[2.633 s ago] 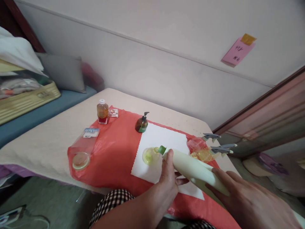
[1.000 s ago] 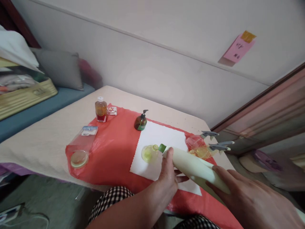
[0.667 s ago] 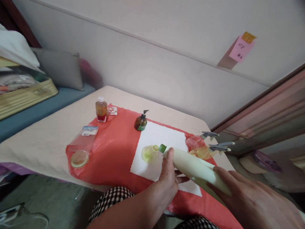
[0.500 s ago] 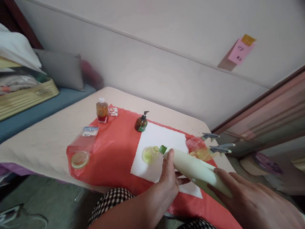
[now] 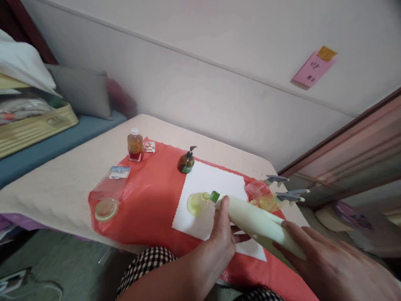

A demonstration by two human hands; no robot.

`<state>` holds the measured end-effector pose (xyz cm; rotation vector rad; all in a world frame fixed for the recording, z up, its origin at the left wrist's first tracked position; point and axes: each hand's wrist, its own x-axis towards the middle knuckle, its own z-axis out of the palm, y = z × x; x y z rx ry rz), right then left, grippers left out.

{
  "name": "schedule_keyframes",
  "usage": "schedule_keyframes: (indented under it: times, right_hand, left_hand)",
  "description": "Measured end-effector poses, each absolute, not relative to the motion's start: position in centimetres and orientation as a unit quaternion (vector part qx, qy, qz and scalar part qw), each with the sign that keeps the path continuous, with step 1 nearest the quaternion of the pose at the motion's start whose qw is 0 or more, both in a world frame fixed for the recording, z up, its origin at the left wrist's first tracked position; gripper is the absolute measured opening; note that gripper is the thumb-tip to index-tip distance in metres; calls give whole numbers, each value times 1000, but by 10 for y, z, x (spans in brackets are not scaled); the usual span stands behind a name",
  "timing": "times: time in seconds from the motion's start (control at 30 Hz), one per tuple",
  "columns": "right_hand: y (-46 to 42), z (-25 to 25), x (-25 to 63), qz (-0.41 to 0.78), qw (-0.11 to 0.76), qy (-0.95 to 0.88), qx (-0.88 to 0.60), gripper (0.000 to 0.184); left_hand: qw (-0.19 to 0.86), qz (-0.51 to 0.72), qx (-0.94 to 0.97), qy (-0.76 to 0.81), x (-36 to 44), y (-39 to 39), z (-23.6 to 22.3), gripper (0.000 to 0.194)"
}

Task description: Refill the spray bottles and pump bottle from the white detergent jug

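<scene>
Both hands hold a large pale green bottle (image 5: 260,225), tilted with its green neck (image 5: 214,196) down to the left. My left hand (image 5: 223,234) is wrapped round the front end, thumb on top. My right hand (image 5: 322,255) grips the rear end. The green neck is at the mouth of a small clear bottle (image 5: 196,205) with yellow-green liquid inside; whether they touch I cannot tell. This small bottle stands on a white sheet (image 5: 216,175) with a scalloped edge. Beyond my hands are a pink spray bottle (image 5: 256,189) and a yellow spray bottle (image 5: 268,204) with grey trigger heads.
A red plastic sheet (image 5: 150,192) covers part of the table (image 5: 62,175). On it are a brown pump bottle (image 5: 186,164), an amber bottle (image 5: 135,146), a small box (image 5: 149,146), a clear pack (image 5: 112,184) and a round lid (image 5: 106,210). The wall (image 5: 188,83) borders the table's far side.
The view shifts very slightly. Both hands and the tilted bottle stay in nearly the same place.
</scene>
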<state>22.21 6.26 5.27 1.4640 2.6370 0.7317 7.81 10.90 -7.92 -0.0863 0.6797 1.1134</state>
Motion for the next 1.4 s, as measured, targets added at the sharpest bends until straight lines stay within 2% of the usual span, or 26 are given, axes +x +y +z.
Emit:
schedule_keyframes:
  times: [0.27,0.67,0.8,1.4]
  right_hand:
    - [61,56,214,254,-11,850,461,22]
    - [64,52,226,233,35,849,474,22]
    - [64,53,228,223,42,849,477,20]
    - [63,56,224,230,27,855,463,19]
  left_hand:
    - [796,516,-44,313,78,109,-80,69]
    - [797,508,-47,322,76,110,-76,64]
    - [798,509,-43,320,77,110,-78,68]
    - [794,509,-53,327,75,109,-73,67]
